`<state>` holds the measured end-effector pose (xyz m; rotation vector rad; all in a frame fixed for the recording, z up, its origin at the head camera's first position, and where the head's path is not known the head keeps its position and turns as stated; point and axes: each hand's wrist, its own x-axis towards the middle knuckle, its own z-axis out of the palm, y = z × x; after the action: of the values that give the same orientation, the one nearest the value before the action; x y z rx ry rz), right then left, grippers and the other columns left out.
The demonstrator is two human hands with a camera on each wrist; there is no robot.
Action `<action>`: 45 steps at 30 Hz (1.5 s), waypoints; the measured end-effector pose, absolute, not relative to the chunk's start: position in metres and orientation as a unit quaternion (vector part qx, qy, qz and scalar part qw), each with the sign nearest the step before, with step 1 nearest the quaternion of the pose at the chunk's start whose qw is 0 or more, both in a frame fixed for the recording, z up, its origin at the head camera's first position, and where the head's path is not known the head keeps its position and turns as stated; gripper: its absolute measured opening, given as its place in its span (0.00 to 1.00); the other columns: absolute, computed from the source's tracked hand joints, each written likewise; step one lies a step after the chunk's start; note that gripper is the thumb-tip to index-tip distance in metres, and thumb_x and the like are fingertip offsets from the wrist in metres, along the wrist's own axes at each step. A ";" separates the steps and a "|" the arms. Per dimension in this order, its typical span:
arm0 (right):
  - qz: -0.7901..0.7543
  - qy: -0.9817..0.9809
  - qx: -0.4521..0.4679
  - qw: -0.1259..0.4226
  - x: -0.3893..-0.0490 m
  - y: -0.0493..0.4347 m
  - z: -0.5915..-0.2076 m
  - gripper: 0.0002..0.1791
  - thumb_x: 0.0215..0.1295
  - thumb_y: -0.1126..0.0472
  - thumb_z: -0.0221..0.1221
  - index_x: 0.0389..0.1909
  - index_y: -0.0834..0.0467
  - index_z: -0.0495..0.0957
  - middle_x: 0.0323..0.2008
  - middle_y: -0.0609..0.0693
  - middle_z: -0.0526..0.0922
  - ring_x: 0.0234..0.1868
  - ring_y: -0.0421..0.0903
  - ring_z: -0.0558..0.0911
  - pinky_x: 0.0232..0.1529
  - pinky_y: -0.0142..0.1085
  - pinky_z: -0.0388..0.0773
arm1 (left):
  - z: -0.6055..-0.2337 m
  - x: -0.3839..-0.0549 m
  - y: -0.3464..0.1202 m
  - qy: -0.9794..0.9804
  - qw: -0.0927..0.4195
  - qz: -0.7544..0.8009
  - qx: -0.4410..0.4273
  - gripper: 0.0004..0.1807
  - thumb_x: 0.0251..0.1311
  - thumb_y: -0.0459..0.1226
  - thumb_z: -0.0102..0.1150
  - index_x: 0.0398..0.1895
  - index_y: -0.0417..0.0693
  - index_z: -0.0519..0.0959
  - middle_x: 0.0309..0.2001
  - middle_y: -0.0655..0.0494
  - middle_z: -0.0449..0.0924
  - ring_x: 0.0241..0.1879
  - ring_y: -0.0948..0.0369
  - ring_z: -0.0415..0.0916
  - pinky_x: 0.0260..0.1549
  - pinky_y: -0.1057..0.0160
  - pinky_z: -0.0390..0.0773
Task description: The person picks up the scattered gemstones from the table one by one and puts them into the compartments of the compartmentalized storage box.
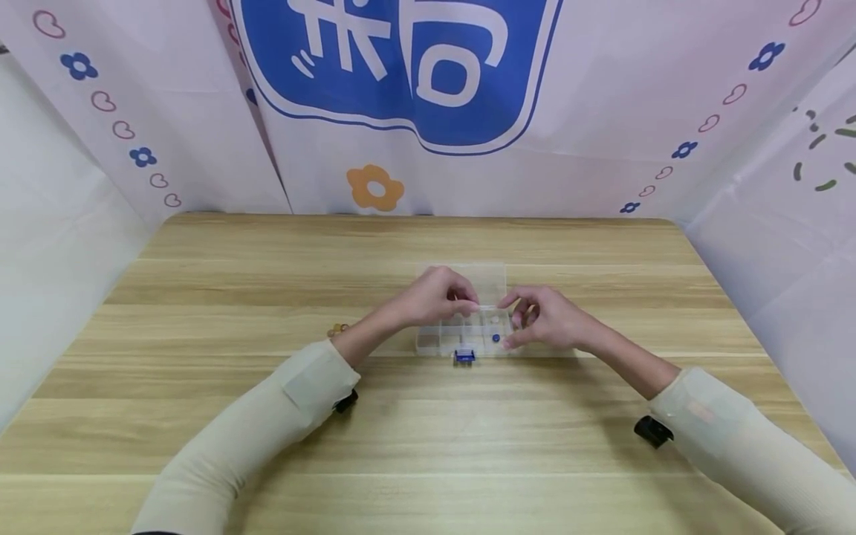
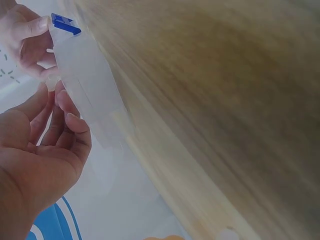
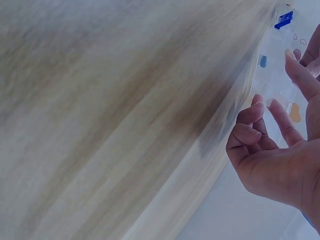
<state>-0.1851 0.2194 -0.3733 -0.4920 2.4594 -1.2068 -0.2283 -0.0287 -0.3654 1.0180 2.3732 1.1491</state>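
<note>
A clear plastic compartment box (image 1: 428,340) lies on the table with its see-through lid (image 1: 493,279) raised at the back and a blue latch (image 1: 464,356) at the front. Over its back edge, my left hand (image 1: 435,297) pinches a small round clear piece (image 2: 52,82) between thumb and fingertips. My right hand (image 1: 551,319) holds the box at its right end, thumb towards the front corner and index finger towards the back; its other fingers curl beside the wall. A small blue piece (image 1: 495,338) sits in the front right compartment, with a small whitish piece (image 1: 495,320) behind it.
Several small amber-brown pieces (image 1: 337,329) lie on the wooden table (image 1: 401,446) left of the box, close to my left forearm. A white printed cloth (image 1: 535,178) hangs behind the table's far edge, with white sheets at both sides.
</note>
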 end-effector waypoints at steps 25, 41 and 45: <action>-0.430 0.867 -0.176 0.179 -0.184 0.217 -0.371 0.32 0.51 0.66 0.79 0.57 0.68 0.78 0.34 0.56 0.79 0.31 0.47 0.74 0.32 0.31 0.73 | -0.357 -0.219 -0.064 0.841 0.140 0.396 0.342 0.04 0.68 0.30 0.66 0.37 0.37 0.87 0.34 0.45 0.88 0.30 0.55 0.81 0.31 0.67 0.79; -0.430 0.866 -0.181 0.179 -0.181 0.218 -0.371 0.32 0.52 0.66 0.78 0.57 0.68 0.78 0.34 0.56 0.79 0.33 0.48 0.76 0.34 0.32 0.76 | -0.354 -0.207 -0.111 0.857 0.114 0.384 0.324 0.03 0.66 0.29 0.67 0.38 0.35 0.86 0.32 0.49 0.86 0.30 0.59 0.79 0.34 0.64 0.80; -0.432 0.865 -0.182 0.178 -0.181 0.218 -0.372 0.31 0.52 0.66 0.78 0.57 0.68 0.78 0.34 0.56 0.79 0.32 0.48 0.76 0.33 0.32 0.76 | -0.356 -0.206 -0.126 0.862 0.102 0.374 0.326 0.02 0.66 0.28 0.67 0.37 0.35 0.86 0.31 0.51 0.85 0.29 0.61 0.79 0.32 0.64 0.81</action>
<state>-0.1812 0.2180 -0.3717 -0.5153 2.4463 -1.2224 -0.2057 -0.1261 -0.3558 0.9623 2.5457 1.1038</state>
